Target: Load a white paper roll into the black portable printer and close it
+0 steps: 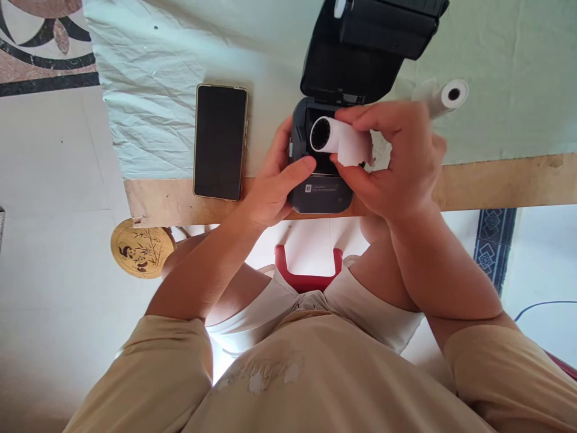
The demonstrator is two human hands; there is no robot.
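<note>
A small black receipt printer (321, 195) lies at the table's front edge with its lid (351, 66) swung up and back. My left hand (282, 174) grips the printer's left side, its thumb over the front rim of the opening. In my right hand (399, 156), thumb and fingers pinch a white paper roll (345, 137) at the printer's open bay. The roll's hollow dark core faces left, and a loose, torn paper end hangs from it. How deep the roll sits in the bay I cannot tell.
Left of the printer lies a smartphone (220, 141), screen dark. A second paper roll (453, 95) rests behind my right hand. Pale green cloth (153, 120) covers the table, leaving a bare wooden front edge (505, 183). Below, at left, is a round wooden stool (143, 248).
</note>
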